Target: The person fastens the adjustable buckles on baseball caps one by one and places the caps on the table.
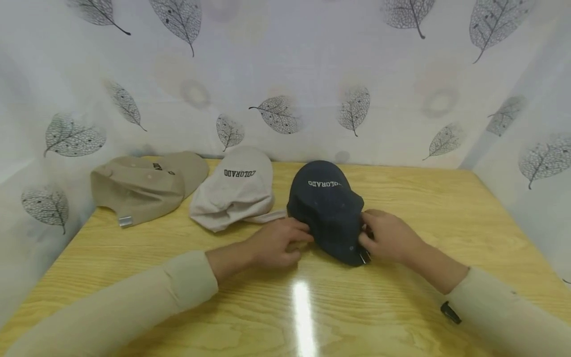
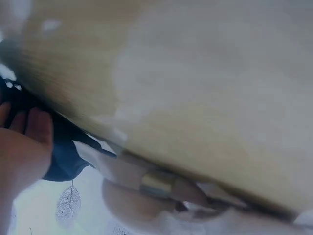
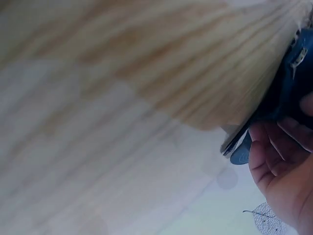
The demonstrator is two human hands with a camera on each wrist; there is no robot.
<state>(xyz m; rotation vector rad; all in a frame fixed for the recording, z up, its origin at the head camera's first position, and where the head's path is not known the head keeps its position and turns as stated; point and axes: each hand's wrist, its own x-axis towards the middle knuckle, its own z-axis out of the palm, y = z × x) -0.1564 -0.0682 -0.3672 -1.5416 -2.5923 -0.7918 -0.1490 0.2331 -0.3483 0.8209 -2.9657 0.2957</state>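
Observation:
A navy baseball cap (image 1: 323,213) with white COLORADO lettering lies on the wooden table between my hands. My left hand (image 1: 278,243) touches its left lower edge with the fingers, the thumb standing apart from the cloth. On the other side my right hand (image 1: 390,235) grips the cap's edge near the metal strap buckle (image 1: 364,256). In the right wrist view, the fingers (image 3: 274,147) curl at the dark cloth. The left wrist view shows the left fingers (image 2: 39,125) lying against the navy cap (image 2: 66,152).
Left of the navy cap lies a pale cap (image 1: 236,191), its strap end reaching towards the left hand. Further left is a khaki cap (image 1: 138,188) with a metal buckle. A white leaf-patterned curtain (image 1: 312,64) hangs behind the wooden table (image 1: 446,208).

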